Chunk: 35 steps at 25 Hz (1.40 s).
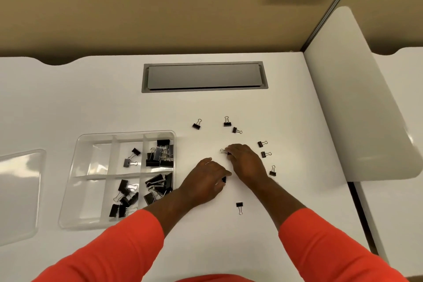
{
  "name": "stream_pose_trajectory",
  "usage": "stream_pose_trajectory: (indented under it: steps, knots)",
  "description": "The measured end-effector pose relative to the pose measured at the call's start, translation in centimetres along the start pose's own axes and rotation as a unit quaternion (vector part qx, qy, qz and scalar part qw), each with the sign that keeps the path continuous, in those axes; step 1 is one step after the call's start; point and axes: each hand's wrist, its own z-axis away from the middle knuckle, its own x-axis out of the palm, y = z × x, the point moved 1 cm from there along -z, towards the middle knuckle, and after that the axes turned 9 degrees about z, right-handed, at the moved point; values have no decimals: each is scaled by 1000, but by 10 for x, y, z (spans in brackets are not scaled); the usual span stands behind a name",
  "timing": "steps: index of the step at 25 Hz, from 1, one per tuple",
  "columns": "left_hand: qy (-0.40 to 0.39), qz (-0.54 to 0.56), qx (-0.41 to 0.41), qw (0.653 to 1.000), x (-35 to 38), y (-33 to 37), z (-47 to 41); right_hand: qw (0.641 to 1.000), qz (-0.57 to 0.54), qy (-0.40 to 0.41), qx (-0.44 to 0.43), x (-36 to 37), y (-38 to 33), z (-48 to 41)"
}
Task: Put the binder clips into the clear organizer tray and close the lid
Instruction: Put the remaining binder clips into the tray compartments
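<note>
Four compartments of the clear organizer tray hold binder clips; seven lie loose on the table. The right hand pinches one; the left hand has its grip seemingly clamped on another. The lid lies off, left of the tray.

Bright even light, soft shadows, wide-angle bending at edges

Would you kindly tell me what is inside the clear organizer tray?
Black binder clips lie in four compartments of the tray; the two leftmost show none. The left forearm covers the near-right compartment's corner.
</note>
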Motion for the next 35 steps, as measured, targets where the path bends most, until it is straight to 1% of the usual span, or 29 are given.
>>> stream_pose_trajectory:
  steps: [3, 7, 10, 14, 21, 25, 29, 32, 35]
  knots:
    - [25, 0, 12, 1000, -13, 9, 6, 999, -27, 13, 29, -5, -14, 13]
    - [39, -9, 9, 999, -29, 15, 23, 992, -83, 60, 72, -12, -37, 32]
    - [61, -9, -5, 998, -41, 16, 43, 988, -104, 96, 57, -13, -56, 43]
    - [97, -23, -32, 995, -66, 10, 70, 985, -104, 139, 26, -10, -85, 51]
    - [191, -34, -109, 975, -122, -15, 116, 983, -106, 147, 10, 3, -137, 49]
    - [206, -30, -135, 969, -147, -42, 141, 984, -106, 144, 3, 11, -164, 44]
    - [212, -26, -150, 965, -169, -66, 152, 982, -102, 159, -18, 22, -190, 40]
    - [212, -28, -150, 965, -181, -82, 155, 981, -114, 156, -2, 29, -209, 37]
    - [230, -29, -164, 959, -190, -93, 160, 985, -103, 139, 4, 37, -225, 30]
